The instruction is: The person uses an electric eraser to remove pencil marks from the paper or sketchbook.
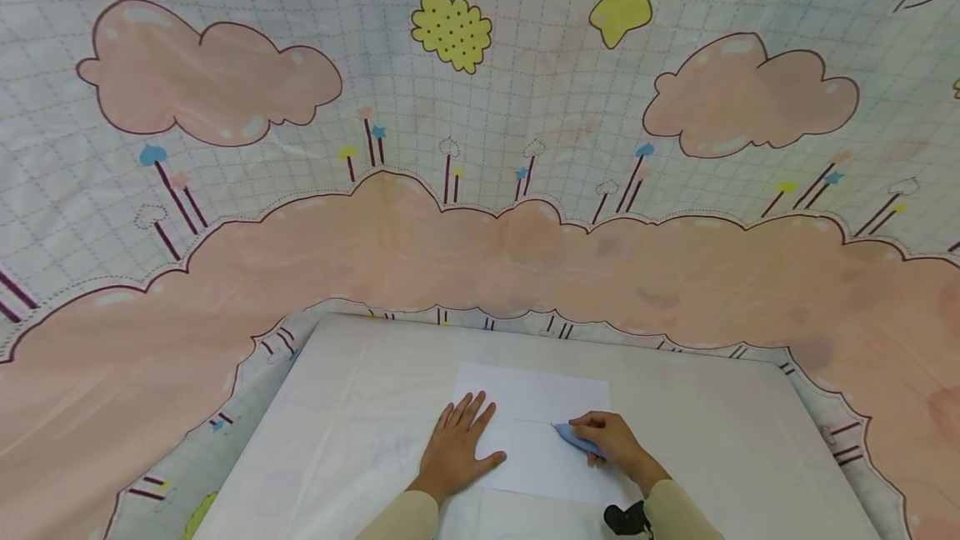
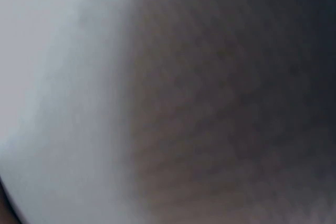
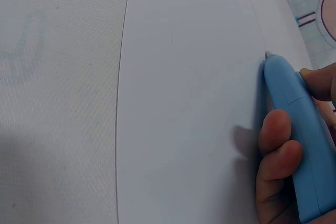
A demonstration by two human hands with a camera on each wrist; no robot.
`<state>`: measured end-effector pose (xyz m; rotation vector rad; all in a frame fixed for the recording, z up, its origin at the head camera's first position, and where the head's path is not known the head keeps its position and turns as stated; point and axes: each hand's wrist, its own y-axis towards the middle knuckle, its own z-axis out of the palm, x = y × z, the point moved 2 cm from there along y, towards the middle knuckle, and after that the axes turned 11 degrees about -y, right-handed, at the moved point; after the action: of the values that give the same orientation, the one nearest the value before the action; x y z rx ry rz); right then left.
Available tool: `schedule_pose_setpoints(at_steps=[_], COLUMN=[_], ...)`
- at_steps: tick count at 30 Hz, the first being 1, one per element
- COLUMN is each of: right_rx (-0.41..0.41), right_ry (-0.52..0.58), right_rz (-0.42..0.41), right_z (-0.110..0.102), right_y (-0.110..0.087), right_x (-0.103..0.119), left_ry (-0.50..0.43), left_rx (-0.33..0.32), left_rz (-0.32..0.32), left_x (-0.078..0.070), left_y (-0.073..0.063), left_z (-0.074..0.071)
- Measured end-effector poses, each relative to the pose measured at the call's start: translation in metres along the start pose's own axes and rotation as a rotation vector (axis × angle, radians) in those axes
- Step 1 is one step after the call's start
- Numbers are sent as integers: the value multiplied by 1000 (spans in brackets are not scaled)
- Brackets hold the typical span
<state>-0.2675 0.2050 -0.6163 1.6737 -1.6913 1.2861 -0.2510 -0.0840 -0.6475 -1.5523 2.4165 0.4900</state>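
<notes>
A white sheet of paper (image 1: 540, 469) lies on the white table. Spread over its left part is my left hand (image 1: 456, 450), palm down with straight fingers. My right hand (image 1: 611, 444) grips a blue utility knife (image 3: 302, 129), its small pointed tip at the paper. In the right wrist view the thumb (image 3: 321, 83) presses a slider on the knife's side, and curled fingers wrap the other side. From the tip a faint thin line runs leftward across the sheet in the head view. The left wrist view is dark and blurred.
The white table (image 1: 360, 407) reaches past the paper on all sides. A black object (image 1: 626, 518) shows beside the right sleeve (image 1: 675, 511). Behind and around the table hangs a cloth (image 1: 480, 257) printed with clouds and stars.
</notes>
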Motion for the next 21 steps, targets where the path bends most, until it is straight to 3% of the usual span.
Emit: schedule_pose_setpoints(at_steps=[21], right_rx=[32], right_ry=[-51], right_rz=[-6], right_z=[-5], right_y=[2], right_x=[-1], left_ry=[-1], left_rx=[-25], left_rz=[13], left_x=[0], left_y=[-2], left_z=[0])
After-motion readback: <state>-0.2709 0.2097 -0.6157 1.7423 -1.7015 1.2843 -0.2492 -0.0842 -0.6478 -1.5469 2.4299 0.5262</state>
